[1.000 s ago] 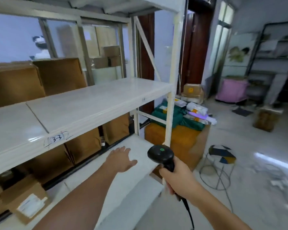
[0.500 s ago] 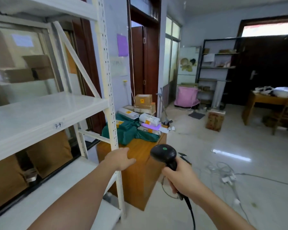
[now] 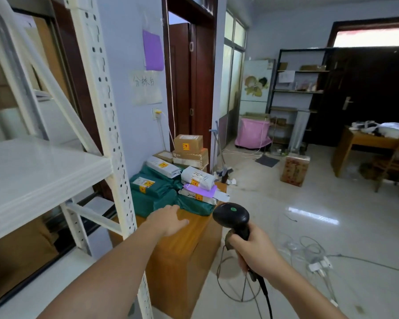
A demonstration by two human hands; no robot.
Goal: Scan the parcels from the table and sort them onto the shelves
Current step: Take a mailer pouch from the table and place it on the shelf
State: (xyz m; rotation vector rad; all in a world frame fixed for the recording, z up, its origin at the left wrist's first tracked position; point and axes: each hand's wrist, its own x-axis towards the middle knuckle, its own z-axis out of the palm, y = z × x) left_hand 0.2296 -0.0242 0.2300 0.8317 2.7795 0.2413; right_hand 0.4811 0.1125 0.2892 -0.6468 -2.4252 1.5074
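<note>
R hand (image 3: 255,249) grips scanner (image 3: 232,215); parcels (image 3: 171,183) w/ yellow labels.

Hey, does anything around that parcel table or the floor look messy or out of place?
Yes. Loose white cables and plug adapters sprawl across the tiled floor right of the wooden table, a likely trip hazard. The green and white bagged parcels are heaped unevenly, overlapping.

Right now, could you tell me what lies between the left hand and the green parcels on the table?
In the head view nothing lies between them: the left hand reaches right up to the nearest green parcels, over the table.
</note>
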